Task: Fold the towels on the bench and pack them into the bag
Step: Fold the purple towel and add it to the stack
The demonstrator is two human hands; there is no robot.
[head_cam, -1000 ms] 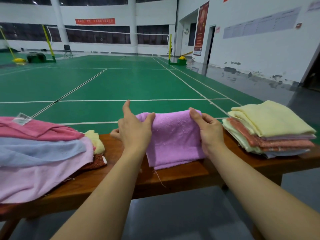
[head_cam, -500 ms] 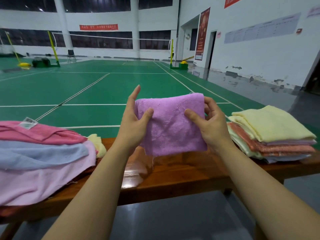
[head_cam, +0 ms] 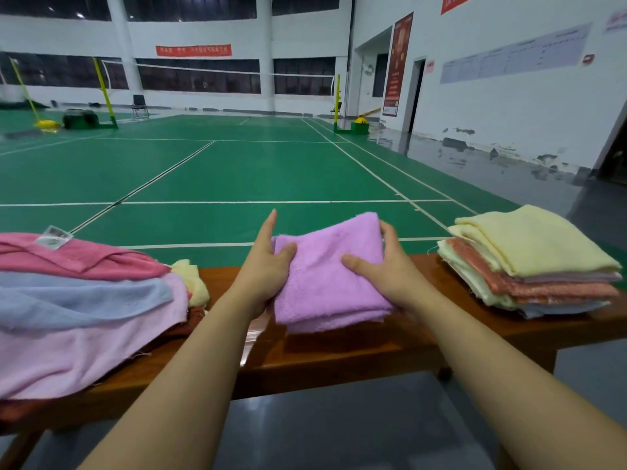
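A folded purple towel [head_cam: 330,276] is held over the middle of the brown wooden bench [head_cam: 339,354], its near edge low over the bench top. My left hand [head_cam: 263,269] grips its left side, thumb on top and index finger pointing up. My right hand [head_cam: 386,269] grips its right side, thumb on top, fingers behind the far edge. A loose heap of unfolded towels [head_cam: 81,300] in pink, blue and light pink lies at the left. A neat stack of folded towels [head_cam: 529,259], yellow on top, sits at the right. No bag is in view.
Beyond the bench stretches a green badminton court [head_cam: 237,171] with white lines and a net. A white wall with a doorway [head_cam: 415,93] runs along the right. Grey floor [head_cam: 339,422] lies under the bench on my side.
The purple towel was raised upright off the bench half a second ago; now both hands have brought it down flatter over the bench, still folded and still gripped at both sides.
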